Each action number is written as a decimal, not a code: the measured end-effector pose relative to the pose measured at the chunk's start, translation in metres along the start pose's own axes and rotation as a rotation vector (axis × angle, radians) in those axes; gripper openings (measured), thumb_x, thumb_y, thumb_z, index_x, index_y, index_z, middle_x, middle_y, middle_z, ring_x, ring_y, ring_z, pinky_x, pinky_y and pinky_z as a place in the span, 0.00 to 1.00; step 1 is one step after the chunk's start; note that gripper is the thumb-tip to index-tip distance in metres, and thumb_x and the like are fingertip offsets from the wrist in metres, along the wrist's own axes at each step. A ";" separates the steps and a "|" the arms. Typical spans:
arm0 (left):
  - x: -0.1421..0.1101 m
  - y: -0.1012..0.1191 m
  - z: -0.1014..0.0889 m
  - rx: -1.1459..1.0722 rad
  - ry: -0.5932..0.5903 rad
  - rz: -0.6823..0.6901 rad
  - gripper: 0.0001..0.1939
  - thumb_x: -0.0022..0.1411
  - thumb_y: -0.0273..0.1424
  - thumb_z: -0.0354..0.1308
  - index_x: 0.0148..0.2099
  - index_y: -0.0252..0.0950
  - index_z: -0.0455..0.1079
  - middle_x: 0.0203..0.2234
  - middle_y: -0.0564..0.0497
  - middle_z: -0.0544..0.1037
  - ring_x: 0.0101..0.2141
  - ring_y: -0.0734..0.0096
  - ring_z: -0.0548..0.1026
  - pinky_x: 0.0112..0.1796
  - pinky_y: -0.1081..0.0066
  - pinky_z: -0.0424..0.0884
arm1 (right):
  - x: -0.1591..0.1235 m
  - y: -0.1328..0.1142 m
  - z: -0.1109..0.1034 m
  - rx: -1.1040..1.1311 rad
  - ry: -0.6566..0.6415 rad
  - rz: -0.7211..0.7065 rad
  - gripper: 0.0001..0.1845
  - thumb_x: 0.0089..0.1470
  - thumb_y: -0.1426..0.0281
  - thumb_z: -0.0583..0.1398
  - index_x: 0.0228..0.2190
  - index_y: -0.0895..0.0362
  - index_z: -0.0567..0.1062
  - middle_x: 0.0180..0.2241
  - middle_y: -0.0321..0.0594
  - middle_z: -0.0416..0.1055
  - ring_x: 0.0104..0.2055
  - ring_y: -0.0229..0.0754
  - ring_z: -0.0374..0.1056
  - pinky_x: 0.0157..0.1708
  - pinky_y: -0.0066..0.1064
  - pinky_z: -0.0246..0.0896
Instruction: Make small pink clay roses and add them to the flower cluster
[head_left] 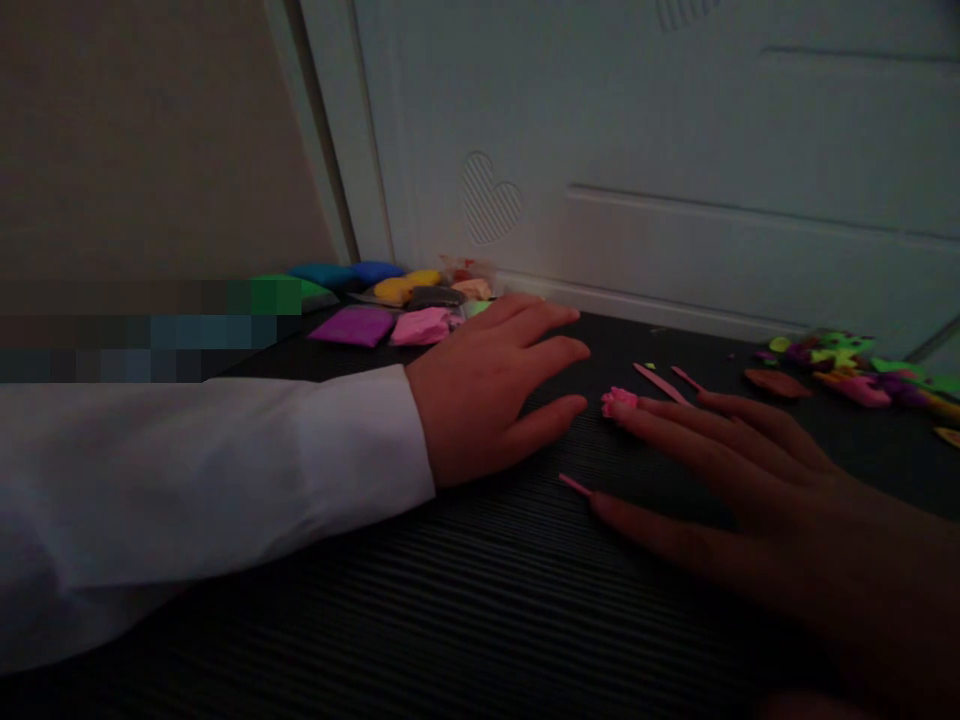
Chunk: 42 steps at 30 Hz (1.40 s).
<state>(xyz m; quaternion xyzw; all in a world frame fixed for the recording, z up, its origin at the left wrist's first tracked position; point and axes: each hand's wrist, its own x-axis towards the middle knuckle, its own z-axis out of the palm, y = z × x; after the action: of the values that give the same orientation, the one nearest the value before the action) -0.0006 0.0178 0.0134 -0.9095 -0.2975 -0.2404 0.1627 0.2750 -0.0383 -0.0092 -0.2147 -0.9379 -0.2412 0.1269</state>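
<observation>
My left hand (499, 395), in a white sleeve (352, 440), is open above the dark tabletop, its fingers spread and pointing right. Nothing is in it. My right hand (757, 490) reaches in from the right with fingers apart. Its index fingertip is at a small crinkled lump of pink modelling clay (619, 402); whether it presses on it I cannot tell. By the right thumb tip a thin pink stick (574, 485) shows, partly hidden. Beyond the fingers lie a flat, pointed pink tool (663, 384) and another slim pink stick (687, 379).
Packets of coloured clay, including a purple packet (352, 326) and a pink packet (424, 326), lie at the back left. A brown flat piece (777, 383) and a pile of multicoloured clay bits (862, 385) are at right. A white panel (675, 130) with heart reliefs rises behind.
</observation>
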 end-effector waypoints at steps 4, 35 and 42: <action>0.000 0.000 0.000 0.004 0.009 -0.003 0.20 0.75 0.35 0.52 0.61 0.29 0.72 0.64 0.33 0.72 0.64 0.45 0.68 0.63 0.45 0.64 | 0.003 -0.005 0.000 0.008 0.026 0.038 0.30 0.71 0.55 0.43 0.70 0.46 0.59 0.73 0.50 0.55 0.74 0.62 0.51 0.61 0.69 0.61; 0.000 0.000 0.004 -0.010 0.013 -0.036 0.20 0.74 0.34 0.50 0.60 0.30 0.72 0.64 0.36 0.73 0.64 0.49 0.68 0.64 0.49 0.63 | 0.031 -0.019 -0.015 0.189 -0.025 0.166 0.38 0.72 0.46 0.39 0.63 0.52 0.73 0.70 0.53 0.62 0.72 0.61 0.57 0.67 0.69 0.51; 0.001 0.000 0.001 -0.016 0.005 -0.027 0.19 0.74 0.29 0.48 0.60 0.28 0.73 0.63 0.34 0.73 0.63 0.48 0.69 0.64 0.47 0.64 | 0.030 -0.012 -0.011 0.179 -0.074 0.217 0.38 0.72 0.47 0.39 0.63 0.52 0.74 0.71 0.58 0.59 0.73 0.66 0.54 0.63 0.76 0.50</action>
<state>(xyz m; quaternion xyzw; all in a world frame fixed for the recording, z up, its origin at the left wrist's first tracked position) 0.0008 0.0188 0.0134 -0.9061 -0.3075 -0.2471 0.1528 0.2449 -0.0430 0.0061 -0.3113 -0.9310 -0.1334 0.1364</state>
